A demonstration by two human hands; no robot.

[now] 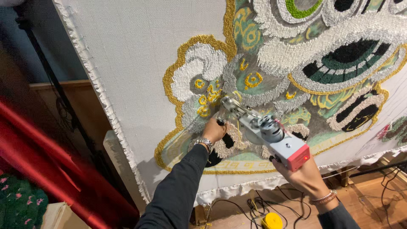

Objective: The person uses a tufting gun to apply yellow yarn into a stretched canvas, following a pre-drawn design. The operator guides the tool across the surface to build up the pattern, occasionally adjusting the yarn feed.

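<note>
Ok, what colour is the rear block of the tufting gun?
Pinkish red, on the tufting gun's rear block, clearest in the head view.

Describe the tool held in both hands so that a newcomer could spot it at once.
Start at the big white cloth with the tufted mask design. Low on its yellow-edged part, the tufting gun is pressed to it, left hand in front, right hand behind. Only it is metal, with a pink-red end.
</note>
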